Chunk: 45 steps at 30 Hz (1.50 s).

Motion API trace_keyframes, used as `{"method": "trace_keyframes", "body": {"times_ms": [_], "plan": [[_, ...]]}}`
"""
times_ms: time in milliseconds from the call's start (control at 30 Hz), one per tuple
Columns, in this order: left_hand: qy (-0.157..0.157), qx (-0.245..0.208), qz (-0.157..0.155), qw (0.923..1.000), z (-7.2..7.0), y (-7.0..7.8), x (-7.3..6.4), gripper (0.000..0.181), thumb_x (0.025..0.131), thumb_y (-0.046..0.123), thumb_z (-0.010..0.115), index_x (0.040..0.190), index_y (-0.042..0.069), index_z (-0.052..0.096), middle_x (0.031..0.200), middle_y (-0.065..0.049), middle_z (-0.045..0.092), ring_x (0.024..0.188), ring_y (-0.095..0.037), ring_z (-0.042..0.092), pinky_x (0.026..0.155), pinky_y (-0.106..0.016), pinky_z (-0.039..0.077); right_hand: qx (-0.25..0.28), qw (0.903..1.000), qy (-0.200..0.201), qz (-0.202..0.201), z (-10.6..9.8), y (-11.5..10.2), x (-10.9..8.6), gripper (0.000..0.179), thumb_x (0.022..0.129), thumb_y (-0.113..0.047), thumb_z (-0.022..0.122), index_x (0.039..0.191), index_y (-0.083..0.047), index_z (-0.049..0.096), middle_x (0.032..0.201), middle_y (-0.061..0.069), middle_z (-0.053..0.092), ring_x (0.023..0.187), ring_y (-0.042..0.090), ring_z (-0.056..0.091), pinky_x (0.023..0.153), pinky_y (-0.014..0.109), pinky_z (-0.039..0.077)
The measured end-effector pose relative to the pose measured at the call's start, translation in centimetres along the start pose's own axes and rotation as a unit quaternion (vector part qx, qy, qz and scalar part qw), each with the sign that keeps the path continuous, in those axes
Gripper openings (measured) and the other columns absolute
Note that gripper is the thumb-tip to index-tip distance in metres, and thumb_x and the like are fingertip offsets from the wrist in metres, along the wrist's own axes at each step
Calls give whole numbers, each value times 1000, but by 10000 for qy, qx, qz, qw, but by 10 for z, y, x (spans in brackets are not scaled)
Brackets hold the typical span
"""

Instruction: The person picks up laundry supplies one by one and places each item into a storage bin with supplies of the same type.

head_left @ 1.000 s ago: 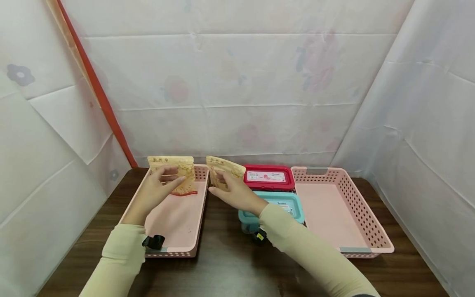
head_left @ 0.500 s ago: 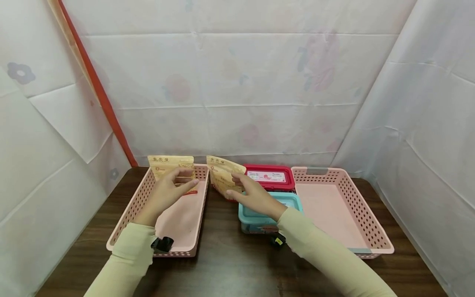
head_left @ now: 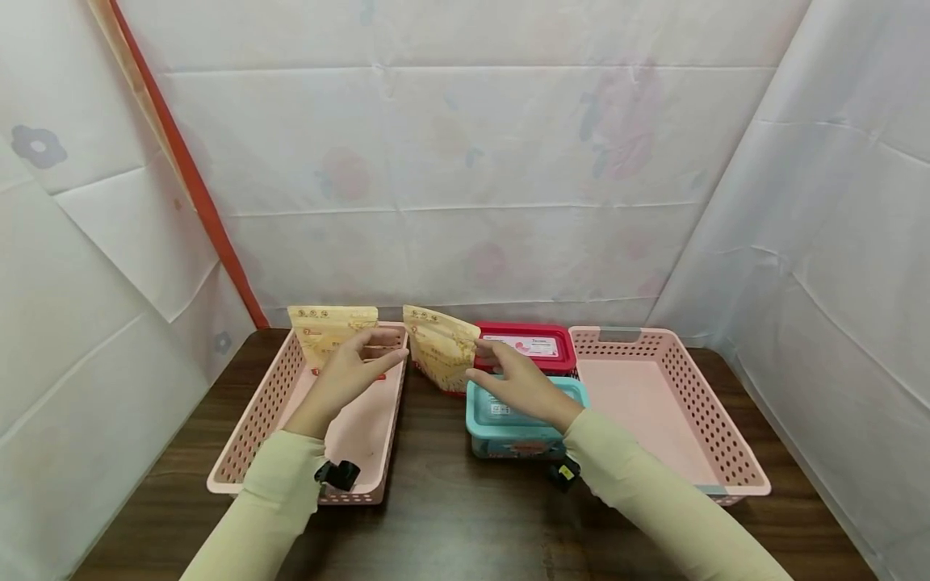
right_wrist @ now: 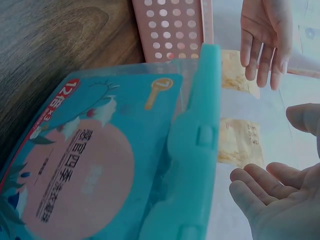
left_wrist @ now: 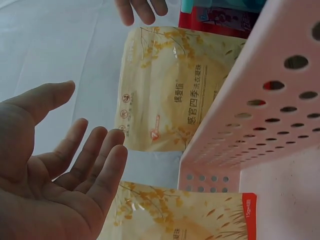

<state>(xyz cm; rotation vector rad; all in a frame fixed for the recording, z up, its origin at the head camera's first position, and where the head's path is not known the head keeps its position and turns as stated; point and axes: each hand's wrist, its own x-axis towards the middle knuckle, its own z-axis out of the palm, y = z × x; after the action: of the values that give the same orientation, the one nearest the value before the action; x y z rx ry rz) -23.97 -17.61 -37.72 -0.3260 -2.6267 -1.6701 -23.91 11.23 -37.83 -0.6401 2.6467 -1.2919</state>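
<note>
My left hand (head_left: 350,378) hovers over the left pink basket, fingers apart and holding nothing. Behind it, a pale yellow stand-up pouch (head_left: 318,332) stands at the basket's far end, partly covered by the hand. A second yellow pouch (head_left: 438,349) stands just outside that basket, to its right; the left wrist view shows its printed front (left_wrist: 165,95). Over the teal-lidded plastic box (head_left: 501,440) is my right hand (head_left: 525,389), fingers loosely extended, its fingertips near the second pouch's right edge. In the right wrist view, that hand (right_wrist: 282,195) is empty beside the teal lid (right_wrist: 195,145).
The left basket (head_left: 240,452) and a right pink basket (head_left: 726,420) flank the middle of the dark wooden table (head_left: 450,516). A red-lidded box (head_left: 563,347) stands behind the teal one. White sheeting (head_left: 465,161) hangs behind and along both sides.
Both hands have moved right. The left came away from the front of the basket pouch, and the right drew off the second pouch to over the teal box. Both pouches stay standing.
</note>
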Motion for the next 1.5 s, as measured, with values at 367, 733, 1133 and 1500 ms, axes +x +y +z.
{"method": "trace_keyframes", "body": {"times_ms": [367, 733, 1133, 1500], "plan": [[106, 50, -176, 9998, 10, -5, 10, 57, 93, 49, 69, 136, 13, 60, 132, -10, 60, 120, -28, 56, 88, -48, 53, 47, 9999, 105, -9, -7, 5, -1, 65, 99, -37, 65, 152, -8, 41, 150, 7, 47, 132, 25, 50, 106, 47, 44], [290, 45, -137, 9995, 23, -2, 19, 59, 98, 41, 65, 144, 6, 50, 139, -14, 54, 124, -33, 52, 100, -53, 46, -29, 9998, 130, 112, -9, 10, 3, 65, 99, -40, 64, 152, -9, 42, 147, 8, 49, 130, 25, 52, 105, 47, 45], [146, 123, -292, 9994, 32, 3, 28, 65, 104, 34, 57, 153, -2, 33, 147, -25, 43, 134, -40, 43, 107, -56, 40, -50, 9996, 205, 194, -9, 7, 9, 59, 99, -31, 67, 149, -9, 46, 138, 11, 57, 121, 23, 58, 100, 45, 50], [-102, 159, -615, 9979, 36, 4, 31, 78, 104, 36, 53, 158, -1, 13, 156, -27, 29, 142, -42, 33, 111, -56, 35, -83, 9994, 244, 233, -8, 5, 11, 54, 98, -29, 67, 145, -6, 50, 130, 11, 62, 116, 24, 60, 97, 43, 52]]}}
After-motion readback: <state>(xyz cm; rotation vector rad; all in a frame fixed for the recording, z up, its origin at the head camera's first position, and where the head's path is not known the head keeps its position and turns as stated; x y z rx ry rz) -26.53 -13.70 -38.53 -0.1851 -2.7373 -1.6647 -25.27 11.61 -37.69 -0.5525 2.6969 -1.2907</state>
